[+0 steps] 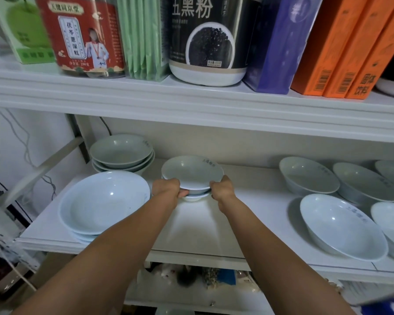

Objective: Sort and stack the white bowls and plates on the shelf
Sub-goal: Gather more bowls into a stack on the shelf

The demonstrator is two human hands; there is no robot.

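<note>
A small stack of white bowls (pixel 192 172) sits in the middle of the white shelf (pixel 203 223). My left hand (pixel 167 188) grips the stack's left side with fingers curled under the rim. My right hand (pixel 222 187) grips its right side. A stack of wide shallow bowls (pixel 104 201) lies at the front left. Behind it stands a stack of three deeper bowls (pixel 122 153). Several single bowls (pixel 341 226) lie spread over the shelf's right side.
The shelf above carries a red jar (pixel 84 35), green packets (pixel 141 37), a black tub (pixel 209 39), a purple box (pixel 282 42) and orange boxes (pixel 350 46). Cables hang at the left wall. Packaged goods fill the shelf below.
</note>
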